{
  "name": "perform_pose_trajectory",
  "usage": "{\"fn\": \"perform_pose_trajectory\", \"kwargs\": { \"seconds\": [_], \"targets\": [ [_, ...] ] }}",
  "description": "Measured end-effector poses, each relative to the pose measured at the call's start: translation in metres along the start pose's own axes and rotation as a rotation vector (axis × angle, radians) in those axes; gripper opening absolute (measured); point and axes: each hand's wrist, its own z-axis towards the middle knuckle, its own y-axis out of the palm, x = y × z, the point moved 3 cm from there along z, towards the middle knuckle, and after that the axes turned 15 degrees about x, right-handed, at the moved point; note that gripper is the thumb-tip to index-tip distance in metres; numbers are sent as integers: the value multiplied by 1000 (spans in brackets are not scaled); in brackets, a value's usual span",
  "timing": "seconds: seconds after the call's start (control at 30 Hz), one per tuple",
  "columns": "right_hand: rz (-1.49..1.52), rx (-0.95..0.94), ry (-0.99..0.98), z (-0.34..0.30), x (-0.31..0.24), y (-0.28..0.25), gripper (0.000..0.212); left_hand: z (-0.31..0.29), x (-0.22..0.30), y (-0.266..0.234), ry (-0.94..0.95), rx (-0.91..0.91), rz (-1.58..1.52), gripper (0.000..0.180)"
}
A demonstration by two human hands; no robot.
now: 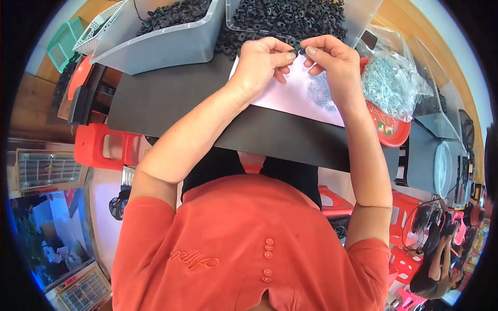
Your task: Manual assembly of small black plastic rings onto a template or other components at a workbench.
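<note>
Above a white sheet (285, 101) on the dark table, my two hands meet at the fingertips. My left hand (262, 65) is closed, thumb and forefinger pinching a small black plastic part (294, 51). Close beside it, my right hand (334, 62) pinches at the same spot, also on small black plastic; whether this is one part or two I cannot tell. Tiny clear bluish pieces (320, 93) lie loose on the sheet by my right wrist. Just beyond my fingers, a heap of black plastic parts (226, 44) spreads over the table.
Two translucent bins of black parts stand at the back, one left (161, 54), one centre (358, 18). A clear bag of bluish pieces (391, 83) rests on a red tray (391, 136) at right. A red stool (98, 147) stands left; another person (441, 259) is far right.
</note>
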Motion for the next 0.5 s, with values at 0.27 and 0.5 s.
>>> {"fn": "perform_pose_trajectory", "kwargs": {
  "seconds": [0.27, 0.5],
  "targets": [
    [94, 37, 85, -5, 4, 3, 14, -7, 5, 5, -2, -18, 12, 12],
    [91, -3, 99, -8, 11, 3, 14, -10, 4, 5, 36, -33, 57, 10]
  ]
}}
